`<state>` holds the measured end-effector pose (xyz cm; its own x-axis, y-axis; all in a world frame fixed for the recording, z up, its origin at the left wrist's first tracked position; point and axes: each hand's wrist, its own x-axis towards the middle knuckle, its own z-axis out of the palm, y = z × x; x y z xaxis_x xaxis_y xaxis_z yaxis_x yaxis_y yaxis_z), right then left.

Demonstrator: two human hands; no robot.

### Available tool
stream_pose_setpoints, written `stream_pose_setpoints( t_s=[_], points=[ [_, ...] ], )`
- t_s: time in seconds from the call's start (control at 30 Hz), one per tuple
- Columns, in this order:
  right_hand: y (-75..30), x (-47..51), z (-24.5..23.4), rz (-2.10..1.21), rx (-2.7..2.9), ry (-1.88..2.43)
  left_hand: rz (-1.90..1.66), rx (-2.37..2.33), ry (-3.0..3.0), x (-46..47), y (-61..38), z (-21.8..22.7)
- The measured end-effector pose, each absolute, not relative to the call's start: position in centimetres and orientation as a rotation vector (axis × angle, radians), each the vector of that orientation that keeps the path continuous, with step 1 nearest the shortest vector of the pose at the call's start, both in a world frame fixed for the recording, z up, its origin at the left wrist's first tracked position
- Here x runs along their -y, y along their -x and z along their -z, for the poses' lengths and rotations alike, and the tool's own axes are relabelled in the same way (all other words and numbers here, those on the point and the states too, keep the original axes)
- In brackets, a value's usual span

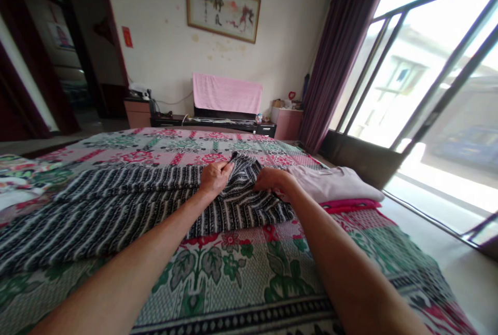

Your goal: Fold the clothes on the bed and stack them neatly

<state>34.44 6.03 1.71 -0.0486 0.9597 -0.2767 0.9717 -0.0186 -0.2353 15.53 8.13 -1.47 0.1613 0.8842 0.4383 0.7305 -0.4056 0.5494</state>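
A black-and-white striped knit sweater (pixel 136 215) lies spread across the bed, its far-right part bunched into folds. My left hand (pixel 215 177) is closed on the upper edge of those folds, thumb on top. To the right, my right hand (pixel 274 179) has its fingers curled into the fabric; the fingertips are partly hidden by the cloth. Just beyond my right forearm sits a folded pale pink garment (pixel 336 183), stacked on bright pink-red folded cloth (pixel 350 205).
A floral bedspread (pixel 210 278) covers the bed under everything. More patterned cloth (pixel 19 179) lies at the left edge. Past the bed stands a low black cabinet (pixel 233 125) carrying a pink towel-draped screen (pixel 227 92). A large window (pixel 389 75) is on the right.
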Motion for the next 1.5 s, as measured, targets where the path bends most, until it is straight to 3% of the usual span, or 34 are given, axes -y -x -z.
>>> stream_pose_setpoints(
  t_s=[0.13,0.3,0.43,0.73,0.97,1.13,1.5],
  points=[
    [-34.0,-6.6,-1.7,0.234,-2.396,-2.098,-1.087,-1.577,-2.227,-8.4,-15.4,1.4],
    [-33.7,-7.6,-0.7,0.466,-2.836,-1.744,-1.11,-1.544,-2.204,-8.8,-15.2,1.6],
    [-33.4,-7.7,0.3,0.386,-2.908,-1.568,-1.142,-1.527,-2.132,-8.8,-15.2,1.7],
    [-32.5,-6.8,0.3,0.365,-2.949,-1.521,-1.187,-1.508,-2.082,-9.2,-15.0,1.0],
    [-31.0,-7.2,1.0,-0.152,-3.067,-1.826,-1.306,-1.456,-1.964,-10.6,-14.5,1.6],
    [-29.6,-7.3,2.0,-0.081,-2.981,-1.664,-1.29,-1.478,-1.996,-10.5,-14.8,1.5],
    [-28.1,-7.4,2.3,-0.135,-2.72,-1.848,-1.238,-1.557,-2.063,-13.1,-14.6,-1.0]
  ],
)
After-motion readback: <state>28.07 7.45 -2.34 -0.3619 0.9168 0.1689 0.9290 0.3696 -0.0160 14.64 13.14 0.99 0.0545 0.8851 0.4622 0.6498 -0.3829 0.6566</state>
